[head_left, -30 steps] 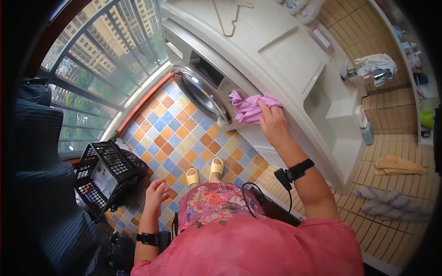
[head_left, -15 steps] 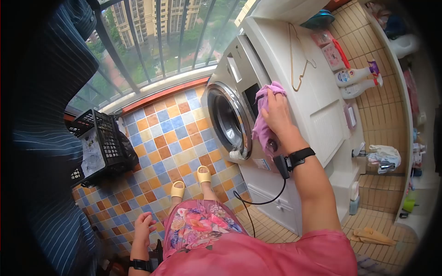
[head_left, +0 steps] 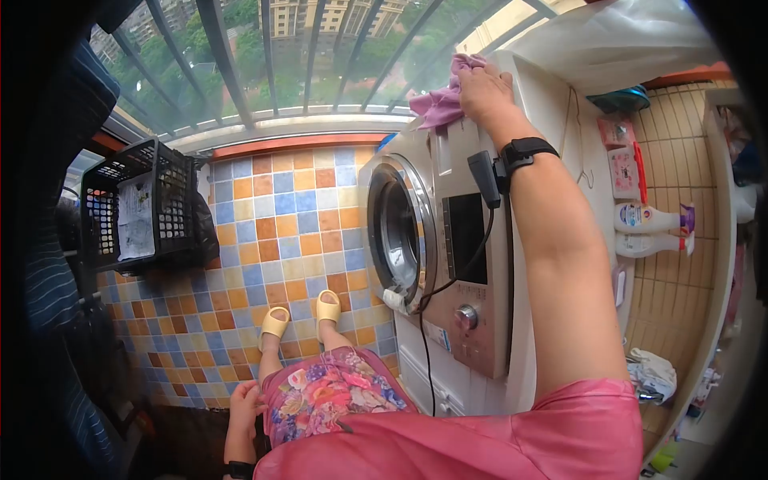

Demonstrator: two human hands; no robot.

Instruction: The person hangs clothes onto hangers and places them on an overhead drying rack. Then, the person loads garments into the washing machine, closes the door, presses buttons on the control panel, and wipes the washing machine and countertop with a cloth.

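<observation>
My right hand [head_left: 486, 94] is closed over a bunched pink-purple cloth [head_left: 440, 106], at the far top edge of the front-loading washing machine [head_left: 492, 344]. Part of the cloth hangs down over the machine's front panel. Below it are the dark display [head_left: 466, 240], the silver knob [head_left: 466, 317] and the round glass door [head_left: 398, 232]. My left hand [head_left: 246, 398] hangs beside the flowered skirt [head_left: 332, 384], empty, its fingers loosely bent and apart. A black cable [head_left: 430, 352] runs from the device on my right wrist down past the machine's front.
On the left stands a black plastic crate [head_left: 172, 200], beside dark striped hanging fabric [head_left: 56, 296]. A barred window [head_left: 312, 64] lies ahead. Right of the machine are a wire hanger [head_left: 586, 172], spray bottles [head_left: 652, 218] and a pink box [head_left: 624, 172].
My right hand has wiped the cloth from the display area forward to the machine's far edge, uncovering display and knob. My view has turned, and my left hand stays low by the skirt.
</observation>
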